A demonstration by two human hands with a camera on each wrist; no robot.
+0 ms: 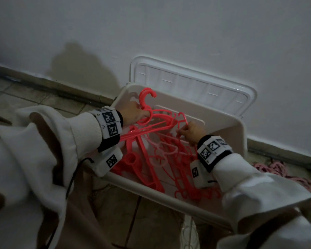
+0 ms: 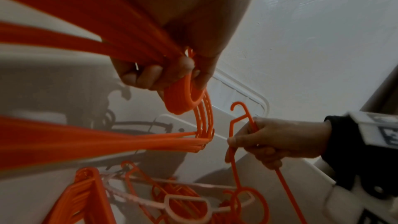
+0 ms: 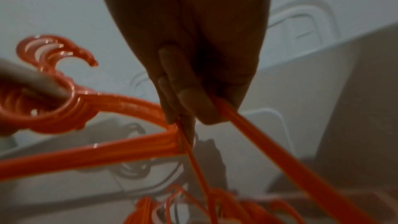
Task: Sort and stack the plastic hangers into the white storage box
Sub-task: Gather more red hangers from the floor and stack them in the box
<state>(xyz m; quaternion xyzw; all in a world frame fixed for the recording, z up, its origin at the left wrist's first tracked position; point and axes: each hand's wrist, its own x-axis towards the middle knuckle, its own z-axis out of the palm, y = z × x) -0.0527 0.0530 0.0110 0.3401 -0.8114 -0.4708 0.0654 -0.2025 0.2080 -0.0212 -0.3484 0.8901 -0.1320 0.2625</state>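
The white storage box (image 1: 239, 139) stands on the floor by the wall, with red and pale pink hangers (image 1: 162, 155) lying loose inside it. My left hand (image 1: 135, 115) grips a bundle of red hangers (image 1: 156, 121) just below their hooks, over the box's far left corner; the same bundle (image 2: 185, 96) fills the left wrist view. My right hand (image 1: 191, 132) pinches a single thin red hanger (image 1: 182, 117) near its hook, beside the bundle's right end. That thin hanger (image 2: 241, 120) hangs down toward the pile (image 2: 172, 200). The right wrist view shows my fingers (image 3: 191, 105) curled on it.
The box's white lid (image 1: 196, 85) leans against the wall behind it. A heap of pink hangers (image 1: 275, 169) lies on the tiled floor to the right of the box. A dark skirting board (image 1: 43, 85) runs along the wall. A black cable (image 1: 74, 177) hangs from my left wrist.
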